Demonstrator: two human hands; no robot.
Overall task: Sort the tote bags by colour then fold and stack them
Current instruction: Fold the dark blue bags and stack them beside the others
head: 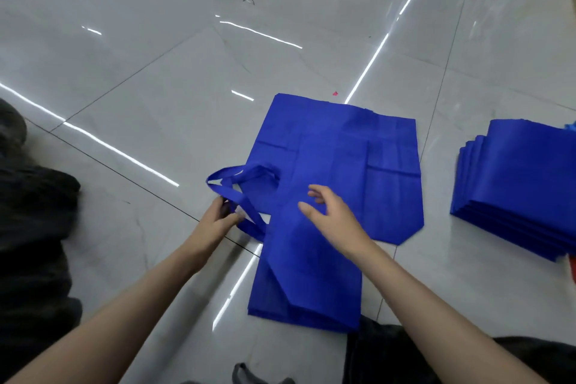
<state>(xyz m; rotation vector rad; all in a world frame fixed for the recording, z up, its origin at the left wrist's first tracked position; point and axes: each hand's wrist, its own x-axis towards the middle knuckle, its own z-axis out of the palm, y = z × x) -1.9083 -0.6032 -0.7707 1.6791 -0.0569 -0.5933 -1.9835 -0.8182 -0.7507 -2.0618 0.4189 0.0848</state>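
Observation:
A blue tote bag [349, 165] lies flat on the glossy tiled floor, its handles [237, 184] pointing left. My left hand [223, 215] pinches those handle loops at the bag's left edge. My right hand [330, 212] hovers over the bag's middle, fingers apart, holding nothing. A folded blue bag [308, 284] lies nearer to me, overlapping the flat one's lower edge. At the right stands a stack of folded blue bags [520, 193].
A dark heap of black fabric [34, 227] fills the left edge. Dark clothing [392, 355] shows at the bottom near my knees. A small red scrap [335, 93] lies beyond the bag. Bare grey tiles [218, 56] stretch ahead.

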